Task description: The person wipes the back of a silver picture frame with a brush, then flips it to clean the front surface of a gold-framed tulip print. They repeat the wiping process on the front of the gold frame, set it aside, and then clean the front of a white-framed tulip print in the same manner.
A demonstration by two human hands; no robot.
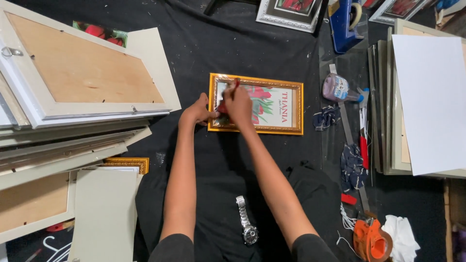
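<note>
Two bare forearms, no watch or band on either wrist. Short black sleeves end just above the elbows. Left hand [196, 112] and right hand [238, 103]: no gloves, no rings visible. Dark trousers below, legs folded.

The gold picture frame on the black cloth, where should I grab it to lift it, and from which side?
Probably best by its two short ends. The gold picture frame lies flat, long side running left to right. The left hand rests at its left end already, so bring the right hand to the free right end, fingers hooking under the raised moulding and keeping off the glazed front.
</note>
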